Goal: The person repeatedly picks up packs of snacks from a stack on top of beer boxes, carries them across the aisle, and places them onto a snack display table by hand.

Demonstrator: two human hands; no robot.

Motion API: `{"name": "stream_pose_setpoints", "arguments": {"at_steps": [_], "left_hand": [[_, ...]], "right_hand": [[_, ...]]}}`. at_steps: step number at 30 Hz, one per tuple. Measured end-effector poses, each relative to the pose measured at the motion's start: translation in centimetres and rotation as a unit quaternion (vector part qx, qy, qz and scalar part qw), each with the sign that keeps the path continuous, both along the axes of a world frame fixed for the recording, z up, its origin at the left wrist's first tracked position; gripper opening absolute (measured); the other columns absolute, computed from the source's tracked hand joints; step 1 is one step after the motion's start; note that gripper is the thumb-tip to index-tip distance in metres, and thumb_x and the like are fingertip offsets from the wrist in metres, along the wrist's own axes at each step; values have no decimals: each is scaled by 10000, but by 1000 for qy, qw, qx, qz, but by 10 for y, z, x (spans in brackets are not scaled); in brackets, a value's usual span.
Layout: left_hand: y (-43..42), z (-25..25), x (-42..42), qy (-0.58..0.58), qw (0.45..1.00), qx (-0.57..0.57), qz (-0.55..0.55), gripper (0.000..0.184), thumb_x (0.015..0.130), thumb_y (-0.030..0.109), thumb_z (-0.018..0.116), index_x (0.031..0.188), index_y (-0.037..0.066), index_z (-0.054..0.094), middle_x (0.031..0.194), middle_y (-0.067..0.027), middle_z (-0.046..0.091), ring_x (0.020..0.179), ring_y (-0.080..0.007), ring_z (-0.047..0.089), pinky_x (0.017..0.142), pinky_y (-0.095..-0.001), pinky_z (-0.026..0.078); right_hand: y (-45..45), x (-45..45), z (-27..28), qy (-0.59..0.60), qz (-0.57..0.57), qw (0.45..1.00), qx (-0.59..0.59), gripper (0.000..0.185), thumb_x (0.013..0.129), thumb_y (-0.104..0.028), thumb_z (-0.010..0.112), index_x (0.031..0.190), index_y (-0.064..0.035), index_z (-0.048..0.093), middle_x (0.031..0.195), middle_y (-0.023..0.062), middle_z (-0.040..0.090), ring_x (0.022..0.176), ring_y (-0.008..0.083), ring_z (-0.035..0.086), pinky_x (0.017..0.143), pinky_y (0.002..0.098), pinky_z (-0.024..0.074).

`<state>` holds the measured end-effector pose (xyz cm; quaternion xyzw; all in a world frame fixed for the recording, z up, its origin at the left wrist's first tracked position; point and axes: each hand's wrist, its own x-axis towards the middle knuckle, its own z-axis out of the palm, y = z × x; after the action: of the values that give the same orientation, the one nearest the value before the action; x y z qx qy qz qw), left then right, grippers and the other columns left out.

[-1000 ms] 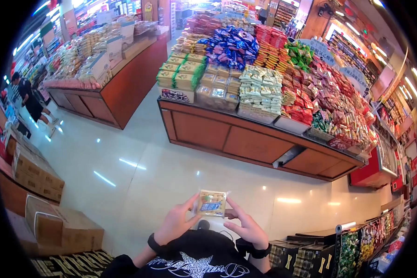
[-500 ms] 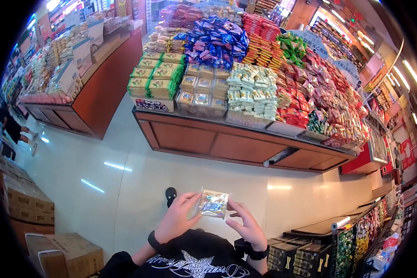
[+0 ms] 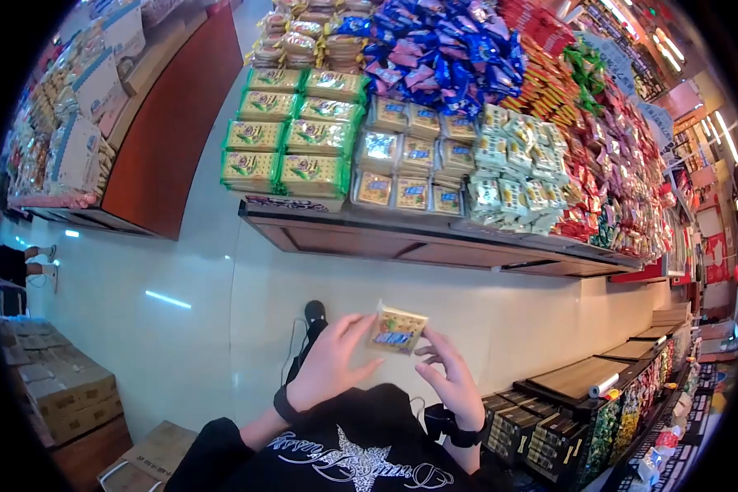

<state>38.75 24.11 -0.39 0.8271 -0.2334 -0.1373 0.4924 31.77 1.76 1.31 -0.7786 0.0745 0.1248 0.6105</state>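
A small square packet of crackers [image 3: 397, 331] in clear wrap, with a blue label, is held up in front of my body. My left hand [image 3: 330, 365] grips its left edge with the fingertips, thumb spread below. At the right edge, the fingers of my right hand [image 3: 453, 379] hold the packet too, with the thumb apart underneath. Ahead on the display counter, similar clear packs with blue labels [image 3: 412, 193] stand in stacks. Left of them are green-edged cracker packs [image 3: 312, 168], and right of them white-wrapped packs [image 3: 517, 197].
The wooden display counter [image 3: 369, 246] runs across in front, with blue-wrapped snacks [image 3: 443, 49] heaped farther back. Another counter [image 3: 160, 123] stands left. Cardboard boxes [image 3: 74, 394] are at lower left, and a low shelf unit [image 3: 582, 381] at lower right. A person's legs [image 3: 37, 266] show far left.
My view has come nearer to the display counter and its stacks look larger. The cracker packet has tilted, its front now clearer, and stays between both hands.
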Motion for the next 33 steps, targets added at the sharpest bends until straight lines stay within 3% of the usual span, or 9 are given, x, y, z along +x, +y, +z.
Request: {"name": "stream_pose_setpoints", "arguments": {"at_steps": [6, 9, 11, 20, 26, 28, 30, 32, 33], "left_hand": [[27, -5, 48, 4, 1000, 13, 4, 672, 797, 237, 740, 1369, 31, 453, 1302, -169, 463, 1147, -337, 519, 953, -389, 444], [31, -7, 67, 52, 998, -33, 31, 697, 794, 238, 733, 1371, -9, 430, 1284, -199, 493, 1162, -359, 511, 975, -408, 428], [31, -10, 81, 55, 998, -29, 12, 723, 808, 251, 735, 1413, 38, 401, 1339, -182, 436, 1206, -349, 489, 997, -393, 417], [-31, -54, 154, 86, 994, -56, 30, 757, 816, 248, 736, 1432, 24, 358, 1335, -183, 418, 1219, -311, 477, 1010, -381, 406], [-90, -119, 207, 54, 987, -7, 149, 789, 797, 220, 743, 1423, -12, 321, 1334, -215, 406, 1219, -361, 452, 995, -396, 411], [-105, -128, 219, 94, 977, -19, 189, 803, 789, 206, 742, 1421, -27, 305, 1340, -232, 405, 1241, -381, 428, 1028, -419, 372], [-120, -141, 225, 37, 967, 22, 252, 834, 774, 193, 745, 1435, -12, 280, 1355, -250, 400, 1254, -411, 402, 1060, -459, 322], [-131, -147, 225, 18, 954, 64, 292, 852, 757, 180, 743, 1452, 31, 272, 1378, -265, 387, 1273, -429, 376, 1074, -495, 286], [-134, -144, 226, 40, 948, 77, 305, 849, 754, 181, 740, 1454, 43, 278, 1384, -268, 382, 1282, -437, 366, 1076, -501, 283]], "right_hand": [[25, 60, -2, -10, 3, 999, -33, 636, 840, -91, 665, 1406, 20, 396, 1337, 178, 475, 1179, 260, 522, 968, 365, 431], [29, 87, -6, -37, 34, 996, -74, 643, 842, -102, 668, 1411, 11, 392, 1341, 184, 485, 1236, 269, 491, 1005, 375, 408], [28, 103, -6, -37, 27, 995, -87, 652, 845, -117, 673, 1421, -6, 389, 1360, 188, 485, 1270, 278, 473, 1028, 394, 390], [-14, 175, -45, -16, -10, 1000, -23, 672, 875, -122, 647, 1464, -45, 333, 1404, 169, 467, 1301, 277, 453, 998, 397, 409], [-56, 261, -118, 53, -7, 996, 71, 643, 892, -136, 643, 1452, -29, 345, 1373, 181, 471, 1251, 268, 497, 933, 346, 463], [-60, 279, -133, 87, -15, 993, 84, 615, 888, -155, 661, 1417, -7, 382, 1296, 174, 508, 1192, 264, 531, 937, 338, 464], [-67, 289, -165, 59, 40, 996, 44, 571, 883, -156, 673, 1367, 14, 423, 1254, 157, 514, 1151, 253, 546, 950, 338, 460], [-69, 301, -169, 82, 64, 993, 62, 531, 878, -137, 680, 1326, 30, 449, 1252, 151, 499, 1161, 244, 541, 968, 338, 454], [-72, 306, -165, 117, 91, 984, 100, 551, 896, -132, 659, 1366, 20, 414, 1337, 147, 462, 1232, 256, 492, 1014, 354, 416]]}}
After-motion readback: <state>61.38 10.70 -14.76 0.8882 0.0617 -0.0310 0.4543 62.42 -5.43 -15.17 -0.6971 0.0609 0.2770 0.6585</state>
